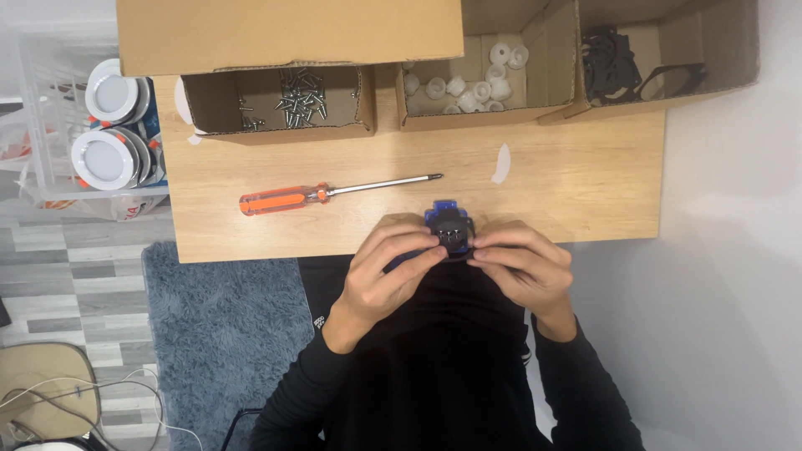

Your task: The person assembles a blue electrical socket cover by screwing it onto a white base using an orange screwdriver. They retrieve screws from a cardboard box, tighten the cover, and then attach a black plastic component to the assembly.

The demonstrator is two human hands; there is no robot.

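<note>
Hands meet at near edge of the light wooden table (568,192): left hand (386,271) and right hand (525,266) both pinch a small blue-and-black plastic plug-like part (449,227), fingertips closed on its sides, part held just above the table edge. Orange-handled screwdriver with steel shaft (326,195) lies on the table, near the left hand, not touching. Behind: cardboard box of silver screws (296,98), cardboard box of white plastic caps (468,79), cardboard box of black gaskets (626,67). Round white lamp fittings (109,134) sit off the table's left.

Screwdriver (334,194) before 3 boxes (468,83)
</note>
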